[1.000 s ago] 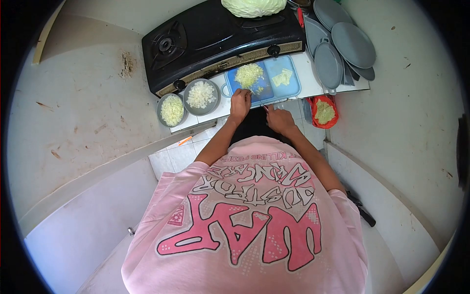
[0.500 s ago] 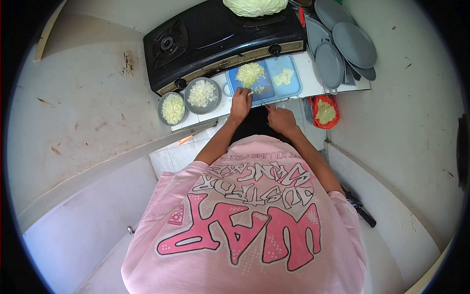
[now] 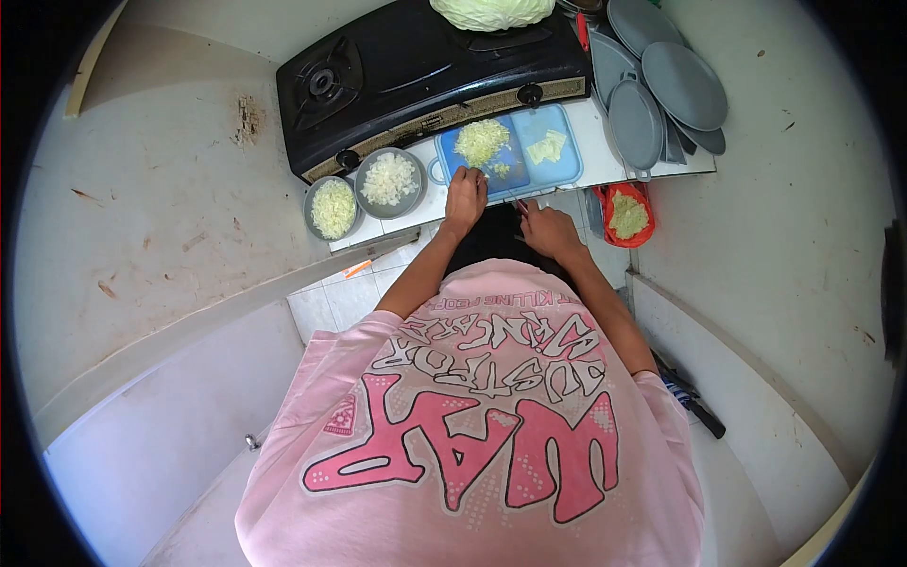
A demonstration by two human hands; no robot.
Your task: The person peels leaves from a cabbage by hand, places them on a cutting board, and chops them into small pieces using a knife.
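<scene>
My left hand (image 3: 465, 200) rests at the near edge of a blue cutting board (image 3: 513, 180), fingers curled together; whatever they hold is hidden. Beside it, my right hand (image 3: 550, 230) is closed round the reddish handle of a knife (image 3: 521, 206), just off the board's near edge; the blade is hard to make out. A heap of finely chopped cabbage (image 3: 482, 142) lies on the board's darker left part, with small bits (image 3: 500, 170) close to my left fingertips. Flat pale cabbage pieces (image 3: 546, 146) lie on the lighter right part.
Left of the board stand a grey bowl of chopped white pieces (image 3: 389, 180) and another of chopped cabbage (image 3: 333, 210). Behind is a black gas stove (image 3: 416, 76) bearing a cabbage (image 3: 493, 13). Grey plates (image 3: 684, 87) stand at right, above a red bag (image 3: 647, 225) with greenish bits.
My right hand has drawn slightly right and away from the board with the knife. A whitish piece seen at my left fingertips no longer shows; the left hand stays nearly in place.
</scene>
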